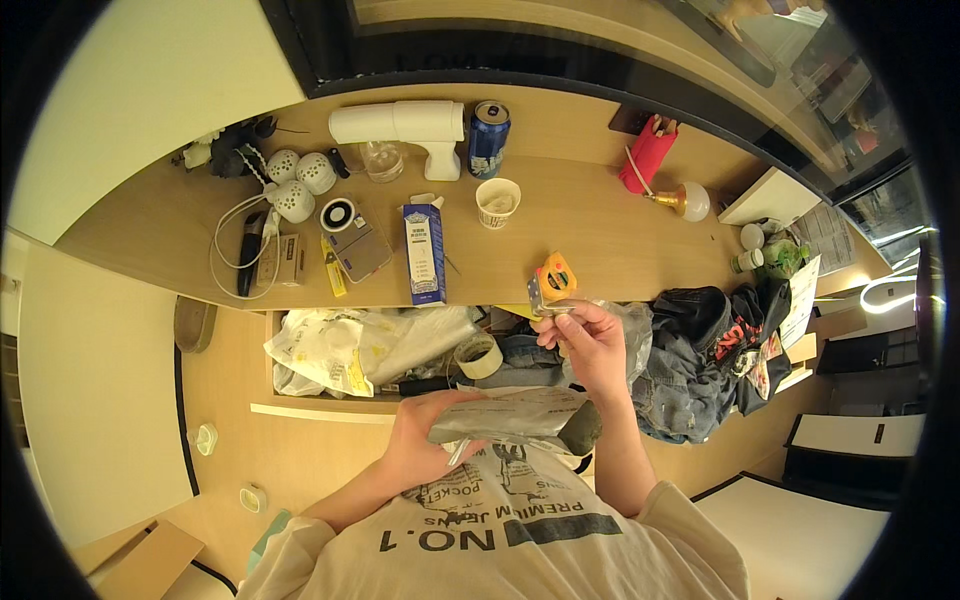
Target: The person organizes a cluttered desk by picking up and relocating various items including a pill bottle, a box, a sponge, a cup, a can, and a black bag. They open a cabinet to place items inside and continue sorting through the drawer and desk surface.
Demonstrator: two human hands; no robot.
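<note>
My left hand (pixel 431 439) grips a silvery plastic pouch (pixel 510 420) close to my chest; the pouch's right end gapes and looks dark inside. My right hand (pixel 589 341) is raised over the front edge of the desk, its thumb and fingers pinching a small dark item with pale dots (pixel 536 295); what it is I cannot tell. Just beyond those fingertips an orange tape measure (pixel 557 276) shows; whether it touches the dotted item is unclear. Below the desktop, an open drawer (pixel 330 409) holds plastic bags (pixel 330 345), a roll of tape (pixel 478 355) and cloth.
On the desk (pixel 585 225) stand a blue-and-white box (pixel 424 255), a paper cup (pixel 497 204), a blue can (pixel 489 140), a white handheld appliance (pixel 397 124) and a bulb lamp (pixel 686 202). A cable (pixel 217 232) lies left. Dark clothes (pixel 675 367) hang over the drawer's right side.
</note>
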